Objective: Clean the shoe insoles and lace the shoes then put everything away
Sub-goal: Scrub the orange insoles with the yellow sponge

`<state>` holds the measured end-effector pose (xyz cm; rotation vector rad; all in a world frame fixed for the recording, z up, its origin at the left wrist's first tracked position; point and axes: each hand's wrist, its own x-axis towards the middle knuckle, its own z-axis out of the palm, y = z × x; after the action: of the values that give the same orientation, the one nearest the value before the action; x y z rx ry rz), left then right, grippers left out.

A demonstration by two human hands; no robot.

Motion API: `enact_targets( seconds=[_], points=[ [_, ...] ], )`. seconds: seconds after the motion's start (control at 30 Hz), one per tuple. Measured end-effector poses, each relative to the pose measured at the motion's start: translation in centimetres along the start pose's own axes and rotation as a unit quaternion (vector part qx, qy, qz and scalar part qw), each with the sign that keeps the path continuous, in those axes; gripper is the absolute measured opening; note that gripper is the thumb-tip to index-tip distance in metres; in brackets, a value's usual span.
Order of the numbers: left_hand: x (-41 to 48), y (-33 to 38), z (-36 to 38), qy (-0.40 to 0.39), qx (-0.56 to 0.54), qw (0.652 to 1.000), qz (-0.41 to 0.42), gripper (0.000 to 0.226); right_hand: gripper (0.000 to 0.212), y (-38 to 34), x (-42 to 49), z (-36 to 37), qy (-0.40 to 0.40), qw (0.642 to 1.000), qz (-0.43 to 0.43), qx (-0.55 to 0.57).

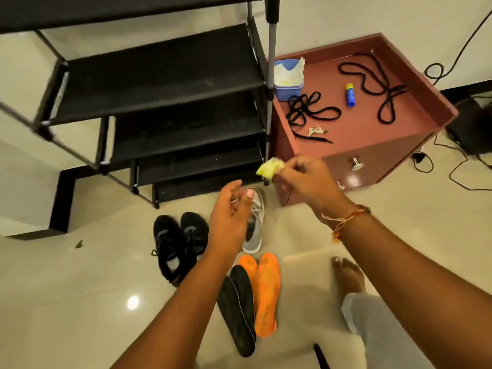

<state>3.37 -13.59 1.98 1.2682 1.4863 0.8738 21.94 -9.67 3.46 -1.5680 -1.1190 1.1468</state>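
Right hand pinches a yellow wipe above the floor. Left hand hovers, fingers loosely curled, holding nothing, over the grey shoe.

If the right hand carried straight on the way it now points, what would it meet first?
The right hand, pinching a yellow wipe, points up-left toward the rack. It would probably meet the rack's grey post or lower shelves first, though depth is unclear from this one view.
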Motion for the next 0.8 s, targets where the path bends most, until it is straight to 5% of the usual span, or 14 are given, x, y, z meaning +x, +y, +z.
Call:
enact_targets(
  seconds=[0.17,0.33,0.53,0.8],
  points=[
    [-9.8,-0.7,-3.4,-0.019,0.059,0.996,0.058,0.046,0.014,0.3,-10.1,3.4,-0.094,0.994,0.020,-0.058],
    [-16.4,-3.9,-5.2,0.036,0.145,0.987,0.060,0.020,0.010,-0.9,-15.6,4.0,-0.179,0.977,0.015,-0.115],
    [-17.7,-5.8,-4.9,0.014,0.074,0.997,-0.003,0.043,0.017,1.0,-15.8,5.1,-0.247,0.950,0.025,-0.190],
    [-11.1,-15.5,-0.9,-0.011,0.134,0.973,-0.186,0.025,0.025,7.4,-10.6,4.9,-0.197,0.918,0.035,-0.342]
  ],
)
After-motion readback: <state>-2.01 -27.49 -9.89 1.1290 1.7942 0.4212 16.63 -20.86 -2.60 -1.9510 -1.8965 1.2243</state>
